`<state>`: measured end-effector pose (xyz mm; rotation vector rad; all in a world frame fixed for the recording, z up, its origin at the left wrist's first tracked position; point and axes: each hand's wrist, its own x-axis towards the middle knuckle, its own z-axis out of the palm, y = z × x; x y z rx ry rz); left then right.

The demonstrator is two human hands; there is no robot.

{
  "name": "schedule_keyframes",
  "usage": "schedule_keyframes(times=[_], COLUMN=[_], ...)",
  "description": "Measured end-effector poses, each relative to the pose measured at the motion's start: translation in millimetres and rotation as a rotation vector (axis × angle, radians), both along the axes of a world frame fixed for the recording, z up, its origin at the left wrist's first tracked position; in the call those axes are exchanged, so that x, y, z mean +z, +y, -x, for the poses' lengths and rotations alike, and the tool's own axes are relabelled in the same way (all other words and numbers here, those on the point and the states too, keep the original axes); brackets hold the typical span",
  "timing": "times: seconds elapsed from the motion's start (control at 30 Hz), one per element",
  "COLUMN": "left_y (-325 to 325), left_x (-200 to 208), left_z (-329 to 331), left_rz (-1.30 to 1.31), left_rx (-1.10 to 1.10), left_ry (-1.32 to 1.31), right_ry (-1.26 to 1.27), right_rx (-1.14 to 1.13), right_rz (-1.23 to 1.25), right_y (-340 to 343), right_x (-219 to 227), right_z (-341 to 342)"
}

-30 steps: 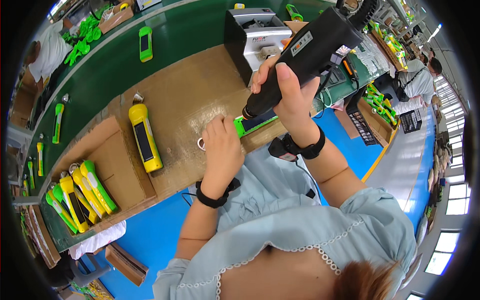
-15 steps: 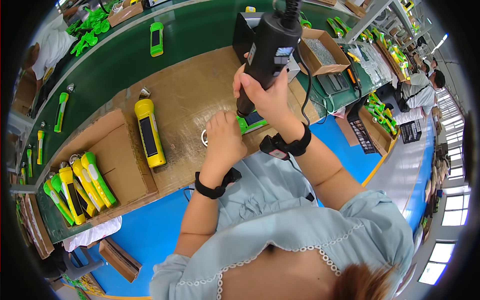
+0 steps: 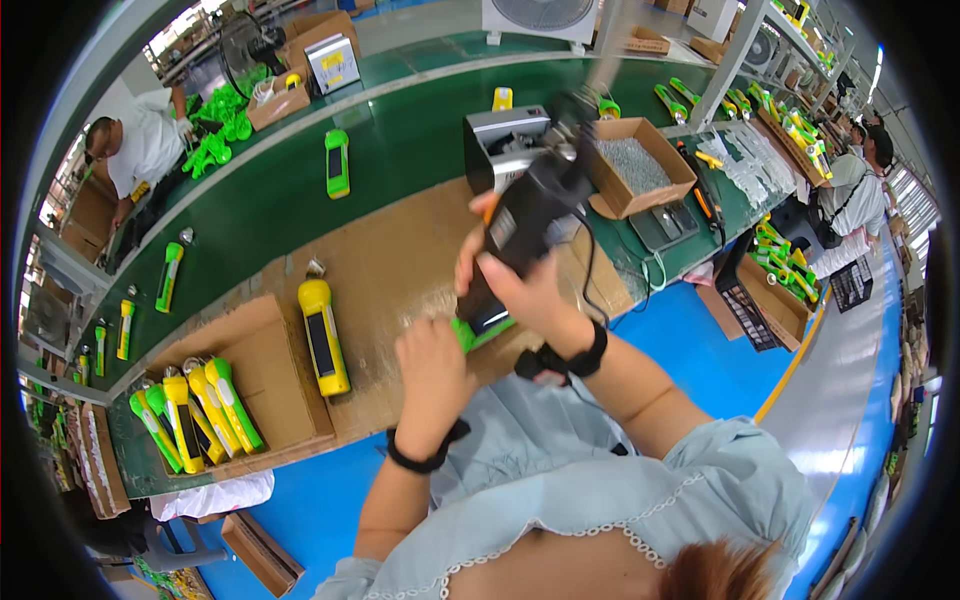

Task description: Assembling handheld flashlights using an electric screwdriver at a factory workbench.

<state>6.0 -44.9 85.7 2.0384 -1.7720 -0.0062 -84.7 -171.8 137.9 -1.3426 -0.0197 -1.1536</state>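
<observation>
Broadly, a green bench (image 3: 400, 140) fills the middle, bearing a cardboard sheet (image 3: 410, 255) and, at its left, an open box (image 3: 255, 345) holding yellow and green lights (image 3: 215, 408). Over the sheet a bulky black driver (image 3: 525, 215), gripped by the fingers of the right hand (image 3: 530, 292), slants down to a partly covered green light (image 3: 482, 337) at the sheet's near edge, beside whose left end the left hand (image 3: 433, 365) bends, its fingertips hidden, so whether they pinch cannot be told. The step in hand seems to be working the driver against that light; the next move calls for both held steady.
</observation>
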Motion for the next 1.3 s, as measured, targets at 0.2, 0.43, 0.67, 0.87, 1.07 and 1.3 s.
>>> schedule_keyframes(times=[0.2,0.43,0.67,0.87,1.07,1.3], left_y=[21,14,-189,-316,-288,-180], left_x=[20,2,-50,-44,-53,15], left_z=[16,-26,-126,-181,-238,-77], left_rz=[-0.140,-0.141,-0.007,0.266,-0.210,-0.305], left_rx=[-0.015,0.306,0.090,0.650,0.706,0.293], left_ry=[-0.078,0.071,-0.193,-0.124,-0.152,-0.185], right_ry=[0.146,0.255,0.186,0.154,0.243,-0.249], right_rx=[0.037,-0.234,-0.557,-0.709,-0.761,-0.528], right_rz=[-0.041,-0.045,-0.123,-0.009,0.024,0.065], right_y=[16,-21,-45,-49,-52,-96], right_x=[18,33,34,21,8,24], right_z=[41,89,101,126,159,103])
